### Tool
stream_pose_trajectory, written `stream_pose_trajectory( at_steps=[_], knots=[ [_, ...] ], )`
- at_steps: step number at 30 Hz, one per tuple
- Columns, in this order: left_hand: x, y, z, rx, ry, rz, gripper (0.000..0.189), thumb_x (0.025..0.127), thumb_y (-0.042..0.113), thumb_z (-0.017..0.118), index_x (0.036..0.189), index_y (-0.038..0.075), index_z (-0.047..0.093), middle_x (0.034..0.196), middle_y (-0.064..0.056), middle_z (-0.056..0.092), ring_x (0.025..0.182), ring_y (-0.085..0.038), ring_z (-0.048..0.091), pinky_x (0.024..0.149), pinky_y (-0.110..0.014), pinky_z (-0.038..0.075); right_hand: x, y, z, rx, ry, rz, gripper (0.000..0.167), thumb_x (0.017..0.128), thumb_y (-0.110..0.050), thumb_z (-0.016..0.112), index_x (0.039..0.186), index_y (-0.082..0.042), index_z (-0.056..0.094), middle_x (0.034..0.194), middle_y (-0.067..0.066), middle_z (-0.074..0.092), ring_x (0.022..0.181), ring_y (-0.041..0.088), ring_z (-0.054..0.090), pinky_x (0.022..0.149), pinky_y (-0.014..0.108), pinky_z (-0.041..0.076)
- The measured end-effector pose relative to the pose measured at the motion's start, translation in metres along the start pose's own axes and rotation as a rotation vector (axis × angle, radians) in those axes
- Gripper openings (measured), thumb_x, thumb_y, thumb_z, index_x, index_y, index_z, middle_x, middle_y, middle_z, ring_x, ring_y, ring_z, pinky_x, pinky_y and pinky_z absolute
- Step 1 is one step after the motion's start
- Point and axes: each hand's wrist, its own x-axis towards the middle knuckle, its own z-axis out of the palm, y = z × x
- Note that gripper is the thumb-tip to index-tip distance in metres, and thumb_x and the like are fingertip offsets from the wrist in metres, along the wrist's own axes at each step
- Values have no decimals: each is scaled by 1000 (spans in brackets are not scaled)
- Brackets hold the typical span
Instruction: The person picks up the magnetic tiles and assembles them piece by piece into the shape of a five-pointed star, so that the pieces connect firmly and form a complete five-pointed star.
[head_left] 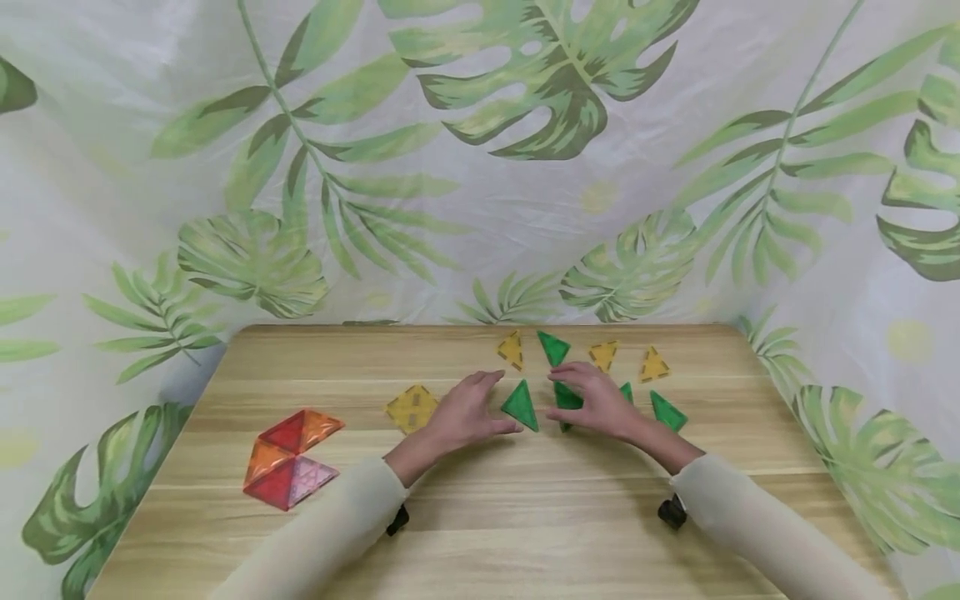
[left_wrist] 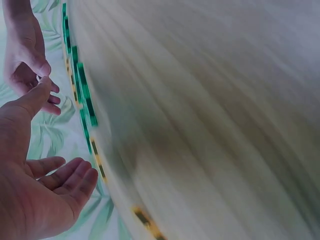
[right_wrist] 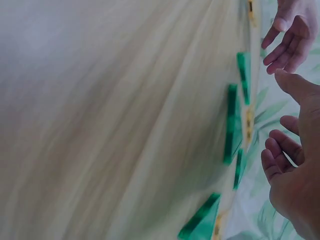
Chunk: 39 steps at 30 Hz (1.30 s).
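Note:
My left hand (head_left: pixel 467 408) is over the middle of the table, fingers and thumb spread apart with nothing between them. Just right of its fingertips lies a flat green triangle tile (head_left: pixel 521 407). My right hand (head_left: pixel 600 403) is above another green tile (head_left: pixel 567 397), which it partly covers. In the right wrist view, the fingers of the right hand (right_wrist: pixel 295 155) are loosely bent and hold nothing. The left wrist view likewise shows the left hand (left_wrist: pixel 45 185) raised off the tabletop. Further green tiles (head_left: pixel 667 410) lie right of and behind the right hand.
Three yellow triangle tiles (head_left: pixel 654 364) and a green one (head_left: pixel 553 347) lie along the back of the table (head_left: pixel 510 533). A yellow square shape (head_left: pixel 412 407) is beside the left hand. Red, orange and pink triangles form a partial fan (head_left: pixel 288 458) at the left.

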Motion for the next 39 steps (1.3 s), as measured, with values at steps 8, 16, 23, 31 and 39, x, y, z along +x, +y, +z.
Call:
stream_pose_trajectory(
  at_steps=[8, 16, 23, 31, 39],
  knots=[
    [9, 11, 22, 19, -4, -25, 104, 75, 53, 94, 154, 0, 50, 149, -23, 57, 135, -39, 57, 107, -51, 53, -20, 20, -4, -46, 0, 26, 68, 80, -32, 94, 134, 2, 69, 135, 20, 67, 128, 40, 61, 106, 61, 51],
    [13, 16, 31, 75, 14, 6, 101, 74, 54, 94, 148, -3, 55, 143, -20, 61, 131, -34, 56, 107, -45, 54, -28, 22, 0, -33, -28, 72, 73, 80, -40, 94, 135, 2, 69, 138, 19, 66, 133, 41, 57, 120, 64, 35],
    [16, 21, 32, 129, 8, -4, 97, 76, 55, 93, 146, -2, 58, 142, -17, 61, 131, -31, 55, 106, -43, 55, -31, 21, 8, -64, -29, 75, 74, 79, -40, 94, 135, 2, 69, 137, 20, 65, 130, 40, 58, 115, 63, 42],
    [18, 24, 34, 200, 11, -15, 90, 78, 55, 92, 143, 2, 60, 141, -15, 62, 131, -29, 56, 99, -43, 59, -31, 19, 12, -70, -5, 64, 70, 78, -37, 95, 132, 2, 71, 134, 17, 66, 126, 37, 60, 111, 60, 47],
    [21, 28, 37, 240, -3, -25, 89, 80, 56, 90, 143, 1, 61, 142, -14, 62, 131, -28, 57, 101, -41, 58, -30, 19, 13, -60, -3, 77, 68, 79, -37, 94, 130, 2, 72, 133, 16, 67, 124, 35, 62, 103, 55, 54]
  ],
)
